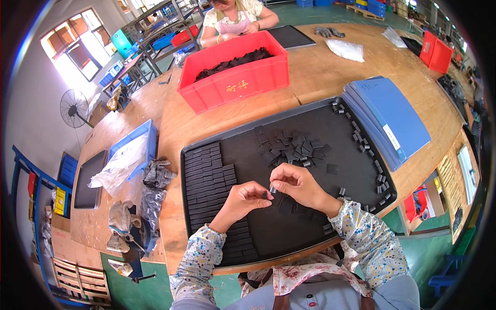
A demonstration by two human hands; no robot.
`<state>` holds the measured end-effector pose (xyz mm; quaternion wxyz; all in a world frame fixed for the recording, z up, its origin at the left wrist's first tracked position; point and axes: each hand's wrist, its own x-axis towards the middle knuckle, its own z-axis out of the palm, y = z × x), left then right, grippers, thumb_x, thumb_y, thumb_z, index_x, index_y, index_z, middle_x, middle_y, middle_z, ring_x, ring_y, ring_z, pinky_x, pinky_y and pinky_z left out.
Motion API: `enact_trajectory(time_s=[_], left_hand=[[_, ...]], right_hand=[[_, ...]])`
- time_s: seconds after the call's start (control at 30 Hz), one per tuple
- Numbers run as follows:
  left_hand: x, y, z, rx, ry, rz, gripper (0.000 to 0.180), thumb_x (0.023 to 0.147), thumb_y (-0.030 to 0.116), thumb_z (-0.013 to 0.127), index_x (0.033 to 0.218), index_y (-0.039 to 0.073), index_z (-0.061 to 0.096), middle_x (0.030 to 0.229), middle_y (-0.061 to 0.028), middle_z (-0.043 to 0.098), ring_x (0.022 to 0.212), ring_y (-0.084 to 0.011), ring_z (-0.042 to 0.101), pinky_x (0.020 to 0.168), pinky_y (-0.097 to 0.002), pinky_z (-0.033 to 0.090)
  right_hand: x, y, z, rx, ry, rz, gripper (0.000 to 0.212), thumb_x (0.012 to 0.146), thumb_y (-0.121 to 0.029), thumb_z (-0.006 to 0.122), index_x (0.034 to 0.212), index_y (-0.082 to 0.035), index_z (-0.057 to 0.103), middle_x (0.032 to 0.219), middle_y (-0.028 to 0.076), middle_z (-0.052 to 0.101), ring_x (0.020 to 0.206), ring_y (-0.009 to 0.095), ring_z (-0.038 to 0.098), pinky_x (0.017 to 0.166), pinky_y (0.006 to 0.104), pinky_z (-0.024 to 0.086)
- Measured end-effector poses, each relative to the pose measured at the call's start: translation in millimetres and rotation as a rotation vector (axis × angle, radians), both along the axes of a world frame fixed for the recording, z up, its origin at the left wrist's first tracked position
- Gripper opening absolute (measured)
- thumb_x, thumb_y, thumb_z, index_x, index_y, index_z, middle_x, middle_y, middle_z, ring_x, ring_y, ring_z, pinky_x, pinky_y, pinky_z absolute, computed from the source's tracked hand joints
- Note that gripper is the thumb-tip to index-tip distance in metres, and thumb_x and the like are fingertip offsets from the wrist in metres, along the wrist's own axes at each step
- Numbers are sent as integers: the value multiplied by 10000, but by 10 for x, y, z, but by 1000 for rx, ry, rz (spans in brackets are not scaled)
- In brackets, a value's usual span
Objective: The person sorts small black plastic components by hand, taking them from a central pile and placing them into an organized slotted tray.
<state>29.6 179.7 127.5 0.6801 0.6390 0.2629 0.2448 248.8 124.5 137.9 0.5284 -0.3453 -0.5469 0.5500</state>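
Note:
Over a large black tray (289, 237), my left hand (245, 201) pinches a small black piece (265, 195) between thumb and fingertips. Close beside it, my right hand (298, 185) grips a small dark cylinder (273, 189) with a shiny side. The two fingertips nearly meet. Flat black squares (294, 147) lie in a loose pile beyond my hands, and a few more lie partly hidden beneath them. Neat rows of black blocks (206, 173) fill the tray's left side. Small shiny black cylinders (359, 137) line its right side.
A red bin (237, 85) of black pieces stands beyond the tray, with a person (235, 20) working behind it. Blue folders (387, 116) are stacked at the right. A blue crate (150, 142) with plastic sheeting and grey gloves (157, 173) lie at the left.

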Motion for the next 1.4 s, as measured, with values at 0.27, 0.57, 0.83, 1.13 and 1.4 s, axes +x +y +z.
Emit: enact_trajectory(time_s=[0.27,0.57,0.83,1.13,1.4], left_hand=[[-6,-4,1,-33,-53,23,226,867,-5,728,1074,19,640,1006,-59,702,883,-98,657,792,-243,550],[-5,5,107,-87,-67,56,194,918,114,693,1084,27,645,1004,-59,695,913,-143,662,841,-274,527],[-15,16,23,-96,-6,27,119,905,41,676,1019,9,669,924,-66,707,788,-117,658,751,-248,537],[54,-62,84,-22,92,-10,101,890,29,702,983,-8,694,871,-80,726,735,-99,658,700,-237,545],[28,-48,91,-58,57,2,137,873,35,721,1001,-11,704,878,-80,727,740,-99,658,710,-236,548]], right_hand=[[-4,-5,-5,346,-369,-102,229,914,-24,654,1137,-67,684,875,47,645,780,158,628,711,292,500],[-55,-60,50,388,-496,-150,349,869,-22,704,1206,-113,705,847,84,654,747,221,632,665,333,514],[-4,-24,4,423,-463,-124,224,876,-41,706,1098,-62,715,888,85,671,785,214,645,701,318,519],[-10,-22,-49,-64,85,37,71,939,-58,676,969,5,664,945,17,684,860,76,634,786,258,527],[12,-12,-21,-68,7,-34,71,897,-29,715,946,-5,670,863,28,695,800,80,654,720,247,536]])
